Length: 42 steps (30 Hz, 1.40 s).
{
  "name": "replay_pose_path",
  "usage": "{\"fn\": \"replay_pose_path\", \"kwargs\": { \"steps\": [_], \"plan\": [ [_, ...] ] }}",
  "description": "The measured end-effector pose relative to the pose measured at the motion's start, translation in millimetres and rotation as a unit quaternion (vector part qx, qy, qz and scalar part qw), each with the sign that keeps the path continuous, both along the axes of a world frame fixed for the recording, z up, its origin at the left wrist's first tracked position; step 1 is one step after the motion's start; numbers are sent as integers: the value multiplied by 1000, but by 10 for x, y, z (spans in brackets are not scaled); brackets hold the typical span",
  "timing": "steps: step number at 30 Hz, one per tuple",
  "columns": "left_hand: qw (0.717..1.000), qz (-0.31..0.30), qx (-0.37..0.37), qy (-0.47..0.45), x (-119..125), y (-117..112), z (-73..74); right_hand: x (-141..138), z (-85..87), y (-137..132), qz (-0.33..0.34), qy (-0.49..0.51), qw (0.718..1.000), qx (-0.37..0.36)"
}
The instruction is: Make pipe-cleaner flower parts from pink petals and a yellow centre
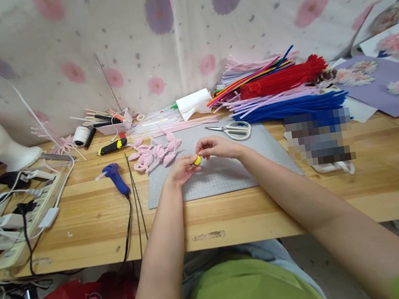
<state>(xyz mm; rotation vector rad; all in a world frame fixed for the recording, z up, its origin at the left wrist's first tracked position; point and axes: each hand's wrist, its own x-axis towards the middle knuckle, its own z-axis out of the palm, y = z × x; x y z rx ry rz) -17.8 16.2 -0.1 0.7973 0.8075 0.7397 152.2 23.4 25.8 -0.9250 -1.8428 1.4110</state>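
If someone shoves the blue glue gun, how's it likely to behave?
The blue glue gun probably slides or pivots rather than rolls, since it lies flat and has an angled shape. Its body looks like hard plastic, so likely stiff. The black cord running from its handle to the table's front edge may tug it.

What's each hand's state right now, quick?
Left hand: closed, holding the small yellow piece.
Right hand: curled, fingertips beside that piece; its own hold cannot be told.
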Motion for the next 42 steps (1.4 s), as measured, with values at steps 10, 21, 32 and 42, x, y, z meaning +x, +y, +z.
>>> {"fn": "replay_pose_path", "kwargs": {
  "steps": [10, 21, 32, 42],
  "plan": [
    [998, 10, -56, 9, 39, -1, 141, 12, 266, -34, -24, -239, 928, 286],
    [964, 129, 133, 191, 13, 33, 258, -146, 133, 122, -63, -290, 916, 269],
    [728, 145, 496, 451, 63, -119, 227, -232, 55, 211, -111, -213, 969, 50],
    [952, 160, 116, 235, 24, 38, 233, -157, -1, 65, -74, -243, 923, 289]
  ]
}}
